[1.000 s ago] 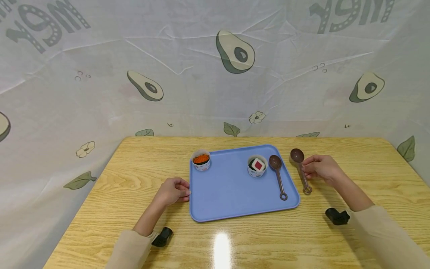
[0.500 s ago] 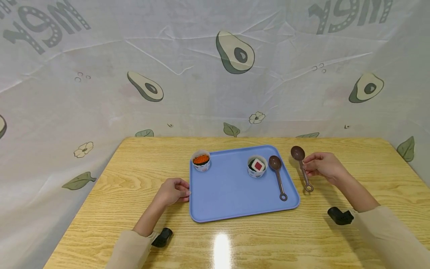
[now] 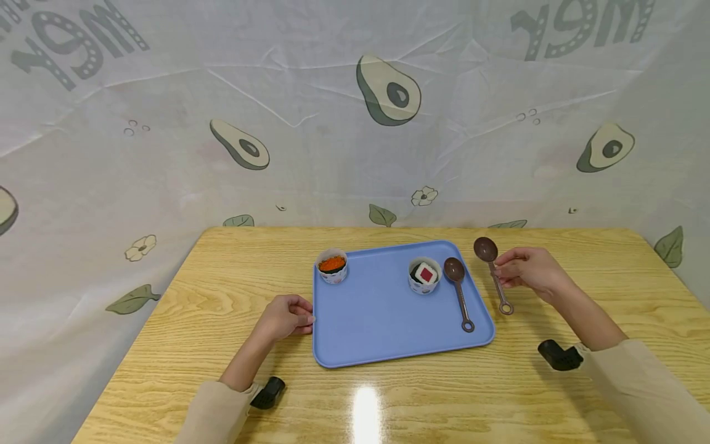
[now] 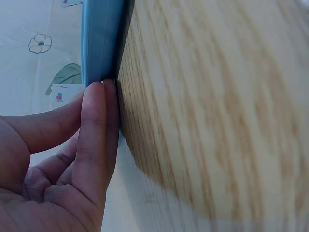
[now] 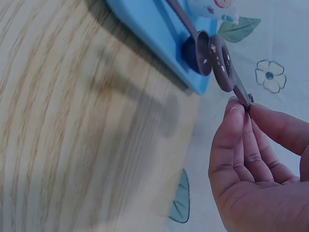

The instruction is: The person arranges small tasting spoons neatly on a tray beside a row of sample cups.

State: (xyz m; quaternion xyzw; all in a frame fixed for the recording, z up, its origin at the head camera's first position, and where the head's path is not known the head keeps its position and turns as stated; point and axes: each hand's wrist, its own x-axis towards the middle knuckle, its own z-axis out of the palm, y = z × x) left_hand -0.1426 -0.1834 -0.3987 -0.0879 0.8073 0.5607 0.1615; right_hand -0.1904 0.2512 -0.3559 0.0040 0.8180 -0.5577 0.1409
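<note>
My left hand point(image 3: 286, 316) is at the left edge of a blue tray point(image 3: 366, 333), where thumb and fingertips pinch the rim; in the left wrist view the fingers point(image 4: 91, 130) meet the tray's side. My right hand point(image 3: 529, 269) pinches a brown spoon point(image 3: 495, 280) by the handle, just off the tray's right side. Bowl end pointing away, the spoon hangs above the table; its shadow shows in the right wrist view, where its ring end point(image 5: 221, 65) is nearest. A second brown spoon point(image 3: 460, 296) lies on the tray's right part.
At the tray's far left corner stands a paper cup point(image 3: 333, 275) with orange-topped sushi. Another paper cup point(image 3: 424, 285) holding a white and red sushi piece is near the second spoon. Behind the wooden table point(image 3: 249, 259) hangs a printed cloth point(image 3: 310, 172).
The right hand has raised the spoon off the table a little and shifted it away from me, then slightly left toward the tray. The left hand and tray stay put.
</note>
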